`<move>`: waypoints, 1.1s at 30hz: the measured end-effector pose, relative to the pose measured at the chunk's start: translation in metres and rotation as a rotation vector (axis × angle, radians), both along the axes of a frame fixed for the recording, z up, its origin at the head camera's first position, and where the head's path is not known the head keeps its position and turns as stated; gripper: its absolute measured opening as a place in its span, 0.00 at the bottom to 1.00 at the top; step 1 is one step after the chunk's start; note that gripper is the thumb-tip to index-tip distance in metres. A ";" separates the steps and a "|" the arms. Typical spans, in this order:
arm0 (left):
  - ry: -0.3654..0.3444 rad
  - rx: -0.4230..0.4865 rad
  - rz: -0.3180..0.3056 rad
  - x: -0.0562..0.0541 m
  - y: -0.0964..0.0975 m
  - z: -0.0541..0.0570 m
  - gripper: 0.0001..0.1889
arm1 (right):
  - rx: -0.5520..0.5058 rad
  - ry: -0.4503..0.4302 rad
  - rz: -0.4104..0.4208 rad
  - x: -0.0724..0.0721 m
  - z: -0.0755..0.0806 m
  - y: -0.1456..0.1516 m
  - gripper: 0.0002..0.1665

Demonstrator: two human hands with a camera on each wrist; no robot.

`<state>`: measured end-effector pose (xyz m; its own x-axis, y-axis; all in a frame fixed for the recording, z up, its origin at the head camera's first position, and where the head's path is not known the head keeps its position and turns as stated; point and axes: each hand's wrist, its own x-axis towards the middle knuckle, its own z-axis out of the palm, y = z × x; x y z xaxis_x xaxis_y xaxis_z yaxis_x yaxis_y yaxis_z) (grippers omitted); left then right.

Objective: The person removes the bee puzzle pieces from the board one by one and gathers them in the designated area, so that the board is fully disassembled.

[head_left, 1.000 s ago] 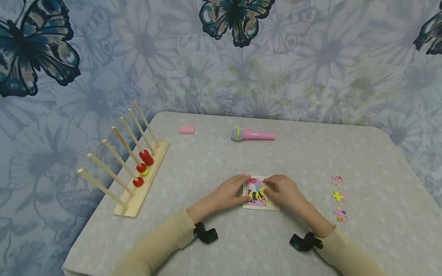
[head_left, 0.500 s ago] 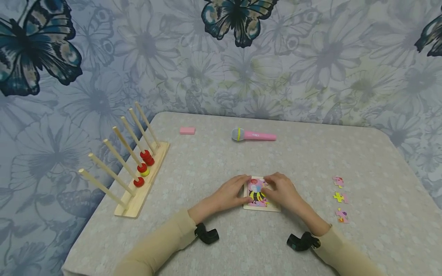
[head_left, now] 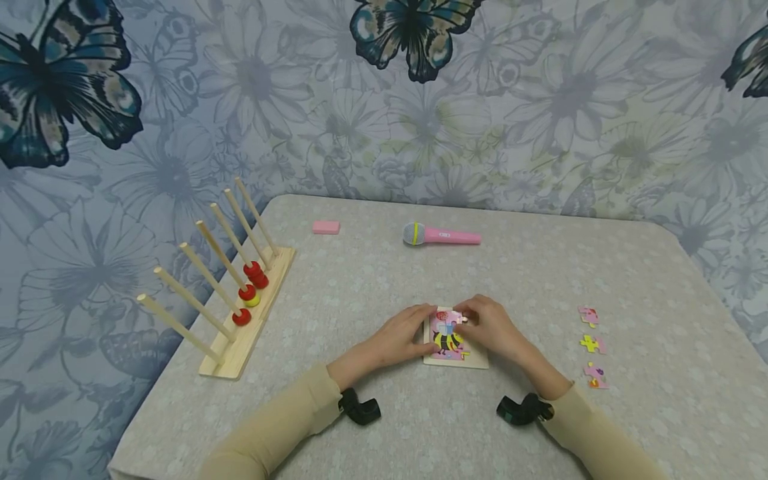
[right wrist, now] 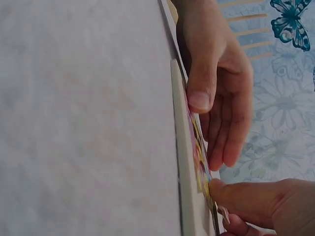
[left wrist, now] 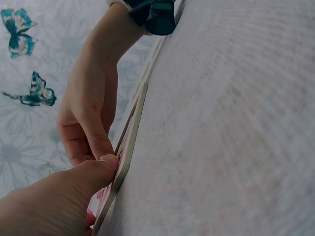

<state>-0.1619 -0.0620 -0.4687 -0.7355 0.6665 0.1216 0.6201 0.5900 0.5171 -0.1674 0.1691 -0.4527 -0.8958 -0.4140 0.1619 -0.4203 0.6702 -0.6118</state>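
A small wooden jigsaw puzzle board (head_left: 447,340) with a bee picture lies on the table in front of me, partly filled; bare wood shows along its right side. My left hand (head_left: 399,335) holds the board's left side, thumb at the near part and fingers at the far corner. Over the upper right of the board, my right hand (head_left: 493,327) pinches a small puzzle piece (right wrist: 224,215) between thumb and fingers, mostly hidden by them. Three loose puzzle pieces lie in a column at the right: the top one (head_left: 589,316), the middle one (head_left: 591,343) and the bottom one (head_left: 595,375).
At the left stands a wooden peg rack (head_left: 257,333) with several upright pegs, some bearing red and yellow beads. A pink toy microphone (head_left: 444,235) and a pink block (head_left: 326,227) lie toward the back of the cloth-covered table (head_left: 360,280). Behind is a papered wall.
My right hand has shifted slightly up and left over the board, and a puzzle piece now shows at its fingertips. The left hand keeps its hold on the board.
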 end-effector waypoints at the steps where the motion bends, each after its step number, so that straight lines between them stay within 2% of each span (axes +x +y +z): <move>1: 0.002 0.000 -0.001 0.000 0.000 0.000 0.39 | -0.003 0.001 0.017 -0.001 0.000 0.001 0.18; 8: 0.008 -0.002 0.001 -0.001 0.000 -0.001 0.39 | -0.005 0.060 0.099 -0.008 -0.001 0.006 0.16; 15: 0.017 -0.008 -0.002 -0.001 0.000 -0.001 0.39 | 0.003 0.087 0.103 -0.009 0.000 0.006 0.17; 20: 0.016 -0.015 0.012 -0.001 0.001 -0.002 0.39 | -0.022 0.104 0.098 -0.011 0.007 0.015 0.17; 22: 0.010 -0.016 0.012 -0.001 0.002 -0.002 0.39 | -0.039 0.087 0.084 -0.011 0.012 0.029 0.17; 25: 0.000 -0.021 0.011 0.000 0.004 -0.003 0.39 | -0.047 0.052 0.035 -0.013 0.019 0.065 0.17; 30: -0.010 -0.022 0.035 0.000 0.005 -0.001 0.39 | 0.023 -0.064 -0.072 -0.017 0.025 0.132 0.21; 33: -0.016 -0.021 0.039 -0.001 0.006 -0.002 0.39 | 0.067 -0.137 -0.114 -0.016 0.023 0.160 0.22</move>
